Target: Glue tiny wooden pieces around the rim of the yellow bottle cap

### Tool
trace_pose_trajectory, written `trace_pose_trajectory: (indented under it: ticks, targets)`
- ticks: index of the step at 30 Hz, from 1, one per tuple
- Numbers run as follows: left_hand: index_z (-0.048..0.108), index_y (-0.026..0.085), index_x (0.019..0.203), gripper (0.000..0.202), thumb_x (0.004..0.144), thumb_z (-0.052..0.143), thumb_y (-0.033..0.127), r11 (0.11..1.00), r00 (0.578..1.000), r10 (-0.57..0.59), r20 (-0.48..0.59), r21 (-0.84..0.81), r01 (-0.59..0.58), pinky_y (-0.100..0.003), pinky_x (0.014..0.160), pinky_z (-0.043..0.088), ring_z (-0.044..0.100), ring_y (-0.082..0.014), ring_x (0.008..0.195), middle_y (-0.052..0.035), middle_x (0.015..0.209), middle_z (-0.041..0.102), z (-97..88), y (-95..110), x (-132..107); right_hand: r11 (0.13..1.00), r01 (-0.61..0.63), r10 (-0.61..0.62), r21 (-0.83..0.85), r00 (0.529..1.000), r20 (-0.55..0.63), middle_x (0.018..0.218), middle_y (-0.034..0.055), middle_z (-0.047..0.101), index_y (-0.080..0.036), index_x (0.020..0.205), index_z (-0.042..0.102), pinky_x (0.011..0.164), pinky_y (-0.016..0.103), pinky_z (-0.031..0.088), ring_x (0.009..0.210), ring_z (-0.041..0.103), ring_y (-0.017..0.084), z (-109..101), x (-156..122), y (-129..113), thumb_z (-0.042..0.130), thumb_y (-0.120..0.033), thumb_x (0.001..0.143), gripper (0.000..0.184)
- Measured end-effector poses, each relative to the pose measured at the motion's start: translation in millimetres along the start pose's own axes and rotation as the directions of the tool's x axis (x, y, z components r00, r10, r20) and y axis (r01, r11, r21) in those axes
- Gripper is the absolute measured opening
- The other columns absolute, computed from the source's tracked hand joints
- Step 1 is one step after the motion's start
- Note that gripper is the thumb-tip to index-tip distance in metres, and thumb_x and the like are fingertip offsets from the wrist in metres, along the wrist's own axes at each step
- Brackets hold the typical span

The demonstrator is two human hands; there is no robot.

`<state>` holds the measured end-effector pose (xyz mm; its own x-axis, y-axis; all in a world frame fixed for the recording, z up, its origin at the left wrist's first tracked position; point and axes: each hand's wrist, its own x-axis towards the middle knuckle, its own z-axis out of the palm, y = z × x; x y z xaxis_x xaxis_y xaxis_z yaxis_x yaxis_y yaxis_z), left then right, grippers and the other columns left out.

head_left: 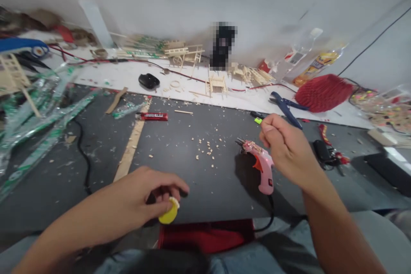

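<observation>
Left of the pink glue gun (263,168), the left hand (149,192) has its grip clamped on a yellow disc (168,215), its visible rim only partly lined with pale bits (175,202); loose wooden pieces (208,153) lie nearer the gun. Beside it, the right hand's (284,147) grip is curled together (around what, I cannot tell).

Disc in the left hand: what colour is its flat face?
The disc has a yellow face, best seen in the head view.

Yellow disc (167,215): matt face. Glue gun (266,170): smooth, moulded pink plastic. Counter (180,150): matt, dark grey surface. Wrappers (32,160): clear, crinkled, glossy plastic. Miniature chair (217,83): pale, bare-looking wood. Bottle (317,65): transparent, shiny plastic.
</observation>
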<state>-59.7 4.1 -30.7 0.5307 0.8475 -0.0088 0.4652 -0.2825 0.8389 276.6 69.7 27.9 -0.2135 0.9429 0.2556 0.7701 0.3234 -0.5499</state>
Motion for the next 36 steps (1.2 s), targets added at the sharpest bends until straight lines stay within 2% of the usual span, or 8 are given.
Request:
trace_pose_trajectory:
  ticks: [8,11,13,15,18,24,29,36]
  targets:
    - [0.091,0.032,0.109,0.028,0.099,0.066,0.024,0.964,0.972,-0.023,0.232,-0.253,0.084,-0.02,0.072,0.059,0.077,-0.0163,0.08,-0.0013,0.097,0.085,-13.8,29,9,0.984,0.144,-0.14,-0.104,0.989,0.043,0.059,-0.0028,0.051,-0.026,0.066,0.047,0.064,0.035,0.035,0.058,0.049,0.018,-5,68,14,0.057,-0.027,0.103,0.037]
    - [0.089,0.027,0.111,0.025,0.096,0.069,0.028,0.926,0.968,-0.056,0.243,-0.35,0.141,-0.021,0.075,0.059,0.076,-0.0162,0.084,-0.0027,0.101,0.085,-10.6,24,15,0.97,0.224,-0.208,-0.094,0.966,0.156,0.11,0.0075,0.081,-0.024,0.099,0.074,0.085,0.038,0.053,0.097,0.074,0.027,-1,82,30,0.067,-0.022,0.089,0.012]
    - [0.087,0.026,0.112,0.025,0.094,0.071,0.028,0.9,0.969,-0.08,0.233,-0.4,0.171,-0.022,0.079,0.059,0.076,-0.0162,0.087,-0.0022,0.102,0.084,-7.4,21,18,0.961,0.258,-0.237,-0.098,0.953,0.189,0.148,0.0121,0.073,-0.025,0.129,0.074,0.106,0.046,0.053,0.132,0.069,0.034,-1,84,39,0.07,-0.019,0.081,0.048]
    - [0.086,0.024,0.112,0.022,0.094,0.073,0.028,0.879,0.97,-0.1,0.223,-0.436,0.191,-0.025,0.082,0.059,0.075,-0.0164,0.088,-0.0016,0.101,0.083,-3.5,20,21,0.964,0.239,-0.219,-0.116,0.962,0.162,0.139,0.0162,0.076,-0.022,0.125,0.075,0.106,0.051,0.053,0.128,0.07,0.037,-3,78,45,0.071,-0.024,0.086,0.039]
    - [0.082,0.02,0.109,0.017,0.097,0.081,0.032,0.859,0.968,-0.114,0.221,-0.467,0.208,-0.034,0.085,0.062,0.075,-0.0189,0.089,-0.0025,0.1,0.081,3.7,16,27,0.976,0.188,-0.175,-0.108,0.977,0.124,0.103,0.013,0.082,-0.021,0.1,0.076,0.092,0.048,0.057,0.098,0.075,0.033,-13,60,53,0.064,-0.034,0.099,0.017]
    - [0.075,0.017,0.121,0.028,0.109,0.076,0.043,0.835,0.976,-0.179,0.125,-0.506,0.218,-0.042,0.085,0.067,0.077,-0.022,0.093,-0.0054,0.111,0.079,25.1,-2,39,0.993,0.071,-0.072,-0.095,0.997,-0.007,0.109,0.0087,0.08,-0.021,0.105,0.075,0.093,0.045,0.058,0.106,0.075,0.028,-27,-14,75,0.068,-0.039,0.106,0.02]
    - [0.074,0.017,0.123,0.028,0.109,0.076,0.042,0.837,0.983,-0.175,0.048,-0.518,0.174,-0.041,0.084,0.068,0.077,-0.0216,0.092,-0.0058,0.113,0.078,43.7,-25,47,0.981,-0.156,0.152,-0.112,0.988,-0.041,0.075,-0.0051,0.064,-0.018,0.087,0.067,0.063,0.028,0.057,0.064,0.064,0.014,7,-93,108,0.068,-0.039,0.115,0.035]
    - [0.073,0.017,0.124,0.028,0.109,0.076,0.041,0.843,0.996,-0.084,0.022,-0.532,0.082,-0.037,0.077,0.067,0.076,-0.02,0.088,-0.0052,0.111,0.077,65.2,-54,77,0.911,-0.363,0.379,-0.196,0.924,0.05,0.093,0.0004,0.076,-0.015,0.103,0.075,0.077,0.036,0.067,0.081,0.076,0.018,45,-130,113,0.074,-0.041,0.112,0.027]
